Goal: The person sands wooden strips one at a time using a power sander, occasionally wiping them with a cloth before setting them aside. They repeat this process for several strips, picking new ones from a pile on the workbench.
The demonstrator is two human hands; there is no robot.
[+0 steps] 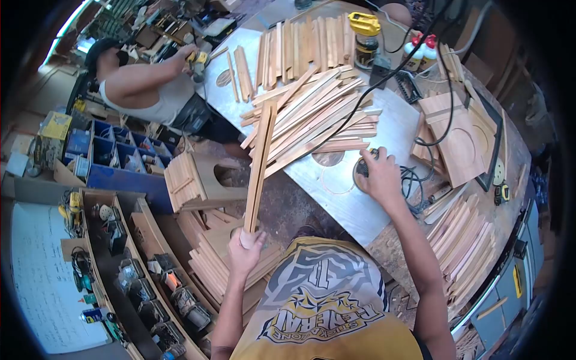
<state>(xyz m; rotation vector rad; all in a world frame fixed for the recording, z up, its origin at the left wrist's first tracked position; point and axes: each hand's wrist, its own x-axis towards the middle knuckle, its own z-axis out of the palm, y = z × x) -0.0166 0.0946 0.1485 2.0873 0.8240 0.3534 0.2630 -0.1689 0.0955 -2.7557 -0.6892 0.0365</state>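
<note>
My left hand (245, 251) is closed round the lower end of a long grooved wooden strip (261, 162), which points away from me over the table's near-left edge. My right hand (381, 175) is curled over a small black-and-yellow power tool (362, 166) that looks like a palm sander, standing on the metal sheet (354, 207). Much of the tool is hidden by the fingers. Beyond my hands lies a loose pile of wooden strips (318, 114), and a neater row of strips (306, 45) is behind it.
Dark cable coils (413, 183) lie right of my right hand. Wooden panels (453, 141) and another strip stack (462, 240) are further right. At left, a co-worker (144, 90) holds a power tool (198, 63). A wooden stool-like piece (201, 180) and tool shelves (141, 252) stand left.
</note>
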